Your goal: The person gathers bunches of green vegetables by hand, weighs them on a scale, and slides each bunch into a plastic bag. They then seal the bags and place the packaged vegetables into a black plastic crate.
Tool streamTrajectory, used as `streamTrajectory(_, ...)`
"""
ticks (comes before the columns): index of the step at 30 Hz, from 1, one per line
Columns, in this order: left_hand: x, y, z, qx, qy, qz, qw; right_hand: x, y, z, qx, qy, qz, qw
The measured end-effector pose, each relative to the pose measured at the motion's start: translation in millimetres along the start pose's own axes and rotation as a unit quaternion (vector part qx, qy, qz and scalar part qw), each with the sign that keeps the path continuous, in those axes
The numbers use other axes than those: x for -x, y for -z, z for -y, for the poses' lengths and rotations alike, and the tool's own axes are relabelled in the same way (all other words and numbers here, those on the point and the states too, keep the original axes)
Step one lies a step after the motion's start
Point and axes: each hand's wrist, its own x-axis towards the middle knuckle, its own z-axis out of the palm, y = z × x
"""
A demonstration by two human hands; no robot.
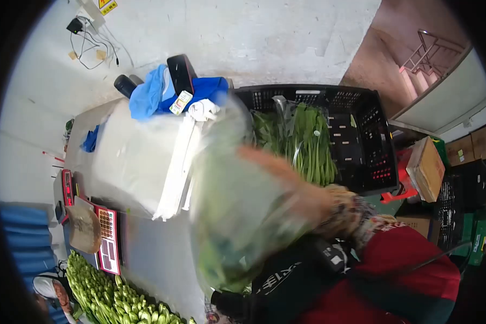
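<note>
Bag of greens [237, 227] hangs blurred just below your right hand [259, 162]; if its fingers pinch the film or lie spread, I cannot tell. Left hand is not seen. It looks light, soft, slippery: better you hold the bag's top, not the leaves.

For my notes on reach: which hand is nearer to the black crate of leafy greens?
Right. The blurred right hand is at the plastic bag of greens, just left of the black crate. The left hand is not visible in this view.
</note>
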Motion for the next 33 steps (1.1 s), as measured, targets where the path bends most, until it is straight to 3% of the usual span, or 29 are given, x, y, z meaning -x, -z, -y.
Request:
streamTrajectory(1,-22,-29,0,-0.07,-0.017,0.06,0.996,24,22,22,0.136,0.163,-0.049,0.976)
streamTrajectory(2,-51,-61,9,-0.232,-0.068,0.133,0.961,24,57,32,0.21,0.211,-0.081,0.951)
streamTrajectory(3,-82,-95,25,-0.472,-0.171,0.198,0.842,26,92,42,0.014,0.224,-0.005,0.974)
streamTrajectory(4,-115,-133,38,-0.578,-0.263,0.233,0.736,27,127,51,-0.183,0.215,0.073,0.957)
streamTrajectory(5,-85,-177,-38,-0.276,-0.283,0.182,0.9,35,183,52,-0.219,0.212,0.001,0.952)
streamTrajectory(6,-80,-212,-34,-0.065,-0.275,0.192,0.94,43,236,50,-0.252,0.21,-0.074,0.942)
streamTrajectory(7,-82,-235,-24,-0.121,-0.183,0.252,0.943,53,265,46,-0.238,0.207,-0.134,0.939)
streamTrajectory(8,-79,-254,-20,-0.243,-0.146,0.265,0.922,64,288,42,-0.221,0.204,-0.194,0.934)
streamTrajectory(10,-72,-280,2,-0.232,-0.096,0.246,0.936,77,337,30,-0.133,0.031,-0.404,0.905)
streamTrajectory(11,-69,-286,6,-0.293,-0.104,0.209,0.927,93,373,13,0.072,-0.062,-0.372,0.923)
streamTrajectory(12,-68,-288,8,-0.355,-0.114,0.173,0.912,100,416,-10,0.256,-0.176,-0.478,0.822)
streamTrajectory(13,-67,-290,12,-0.416,-0.125,0.135,0.891,102,410,-16,0.28,-0.194,-0.497,0.798)
streamTrajectory(14,-70,-291,19,-0.412,-0.095,0.154,0.893,104,402,-23,0.304,-0.212,-0.516,0.772)
streamTrajectory(16,-81,-294,41,-0.402,-0.034,0.188,0.896,110,457,-83,0.431,-0.191,-0.461,0.752)
streamTrajectory(17,-80,-295,44,-0.39,-0.071,0.193,0.897,105,424,-78,0.307,-0.175,-0.373,0.858)
streamTrajectory(18,-81,-299,44,-0.394,-0.075,0.204,0.893,98,426,-98,0.34,-0.199,-0.416,0.819)
streamTrajectory(21,-67,-314,32,-0.399,-0.105,0.186,0.891,92,435,-112,0.305,-0.149,-0.392,0.855)
streamTrajectory(24,-62,-327,39,-0.339,-0.124,0.242,0.901,106,408,-72,0.248,-0.095,-0.414,0.871)
streamTrajectory(26,-53,-335,23,-0.351,-0.066,0.288,0.888,130,455,-67,0.362,-0.131,-0.442,0.81)
streamTrajectory(28,-47,-339,18,-0.358,-0.047,0.305,0.881,146,457,-48,0.379,-0.096,-0.45,0.803)
streamTrajectory(30,-45,-334,20,-0.365,-0.058,0.28,0.886,167,505,-61,0.524,-0.121,-0.496,0.682)
streamTrajectory(32,-45,-320,15,-0.294,-0.117,0.286,0.905,192,575,-86,0.728,-0.126,-0.495,0.458)
streamTrajectory(33,-44,-306,10,-0.243,-0.142,0.282,0.917,173,528,-61,0.676,-0.072,-0.523,0.515)
